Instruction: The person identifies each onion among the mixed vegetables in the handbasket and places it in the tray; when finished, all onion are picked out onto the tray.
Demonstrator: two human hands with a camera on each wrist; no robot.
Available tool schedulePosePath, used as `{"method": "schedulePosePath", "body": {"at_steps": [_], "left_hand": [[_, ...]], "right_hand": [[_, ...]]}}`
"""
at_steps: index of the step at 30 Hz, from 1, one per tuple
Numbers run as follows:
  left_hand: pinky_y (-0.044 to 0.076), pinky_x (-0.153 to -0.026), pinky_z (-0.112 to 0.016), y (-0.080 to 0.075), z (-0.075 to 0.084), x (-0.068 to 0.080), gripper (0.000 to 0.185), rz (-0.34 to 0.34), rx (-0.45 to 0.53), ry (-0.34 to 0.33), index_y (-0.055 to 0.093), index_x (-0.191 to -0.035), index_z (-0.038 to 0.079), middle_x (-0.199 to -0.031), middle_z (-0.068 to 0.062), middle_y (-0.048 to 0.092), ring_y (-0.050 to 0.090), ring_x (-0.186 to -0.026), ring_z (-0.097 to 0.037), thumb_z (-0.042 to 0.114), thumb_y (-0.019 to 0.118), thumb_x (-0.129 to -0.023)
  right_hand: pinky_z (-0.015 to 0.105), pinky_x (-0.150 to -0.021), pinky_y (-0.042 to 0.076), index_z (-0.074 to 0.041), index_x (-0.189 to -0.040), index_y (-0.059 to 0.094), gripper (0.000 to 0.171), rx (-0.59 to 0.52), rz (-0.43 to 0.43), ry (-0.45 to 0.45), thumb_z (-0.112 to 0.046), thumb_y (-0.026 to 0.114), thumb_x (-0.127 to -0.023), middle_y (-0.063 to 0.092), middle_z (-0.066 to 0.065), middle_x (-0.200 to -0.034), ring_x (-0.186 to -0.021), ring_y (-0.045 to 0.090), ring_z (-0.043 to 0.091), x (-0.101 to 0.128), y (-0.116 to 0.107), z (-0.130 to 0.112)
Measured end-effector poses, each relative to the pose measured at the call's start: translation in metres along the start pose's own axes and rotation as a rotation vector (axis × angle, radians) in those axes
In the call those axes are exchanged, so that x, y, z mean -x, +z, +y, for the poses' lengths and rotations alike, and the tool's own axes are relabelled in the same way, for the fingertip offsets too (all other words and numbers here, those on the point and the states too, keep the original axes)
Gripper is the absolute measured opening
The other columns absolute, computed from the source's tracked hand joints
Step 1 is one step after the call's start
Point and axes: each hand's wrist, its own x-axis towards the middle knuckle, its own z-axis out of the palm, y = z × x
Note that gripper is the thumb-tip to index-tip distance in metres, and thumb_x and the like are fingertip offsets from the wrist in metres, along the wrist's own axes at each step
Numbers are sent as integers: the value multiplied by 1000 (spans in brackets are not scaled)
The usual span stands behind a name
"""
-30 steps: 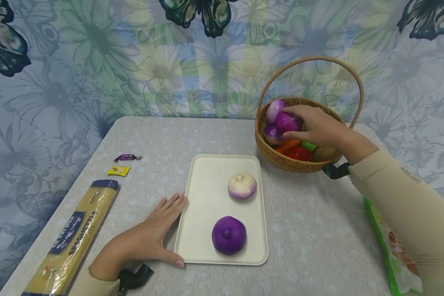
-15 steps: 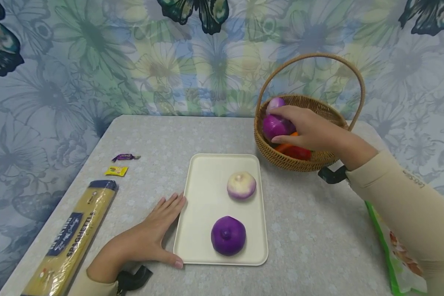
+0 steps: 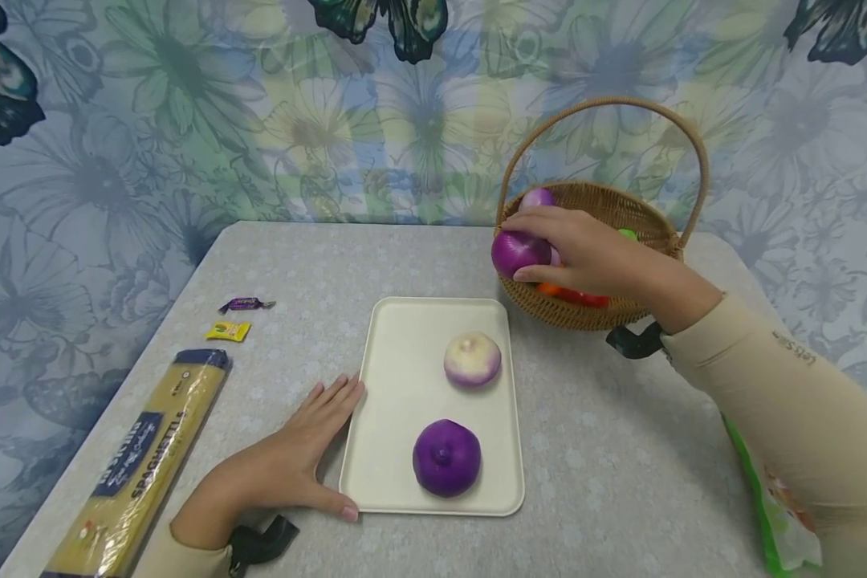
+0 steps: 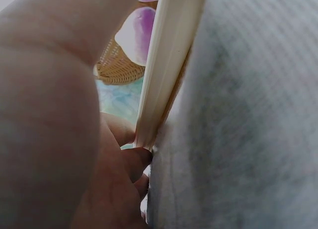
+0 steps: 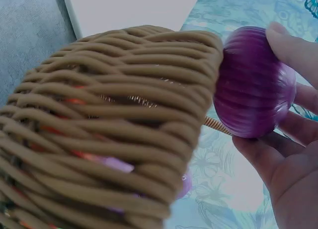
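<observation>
My right hand point(image 3: 585, 250) grips a glossy purple onion point(image 3: 518, 254) at the left rim of the wicker basket point(image 3: 574, 319). In the right wrist view the onion point(image 5: 251, 85) is between thumb and fingers, beside the woven wall point(image 5: 114, 119). Another purple onion point(image 3: 537, 197) and red and orange vegetables sit in the basket, partly hidden by the hand. My left hand point(image 3: 289, 470) rests against the left edge of a cream tray point(image 3: 393, 385), fingers spread straight. On the tray lie a white-and-purple, turnip-like vegetable point(image 3: 472, 360) and a round deep-purple vegetable point(image 3: 446, 459) with a nub.
A spaghetti packet point(image 3: 144, 457) lies along the table's left side. Beyond it are a yellow-wrapped candy point(image 3: 227, 331) and a purple-wrapped candy point(image 3: 246, 304). A green-edged bag point(image 3: 773, 506) is partly under the right forearm. The basket's tall handle point(image 3: 607, 103) arches over its opening.
My right hand has taken hold of the purple onion and moved it left, from among the basket's contents to the basket's left rim. The left hand and the tray stay in place.
</observation>
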Motion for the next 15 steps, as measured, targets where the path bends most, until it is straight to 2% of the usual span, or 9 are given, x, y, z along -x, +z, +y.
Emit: {"method": "schedulePosePath", "body": {"at_steps": [5,9,15], "left_hand": [[-6,-127,-52,-1,1,-1,152,-5,-2,-3,9,-168,1,-174,-17,5,0,-159,-38,80,85,-63],[-6,-127,-51,-1,0,-1,152,-2,-3,0,9,-168,0,-174,-16,5,0,-159,-38,80,85,-63],[-7,-127,-50,-1,-1,-1,151,-1,3,8,9,-168,0,-174,-16,5,-1,-159,-37,79,86,-64]], "right_hand": [[55,-101,55,1,-147,57,64,-4,27,-17,-21,85,-93,60,15,-144,-128,59,33,0,-1,-2],[53,-103,53,1,-146,58,64,-19,49,-80,-21,85,-92,60,14,-144,-131,58,32,-4,0,-9],[47,-110,48,2,-144,59,60,-67,26,-143,-21,83,-95,60,14,-144,-137,53,28,-13,15,-25]]}}
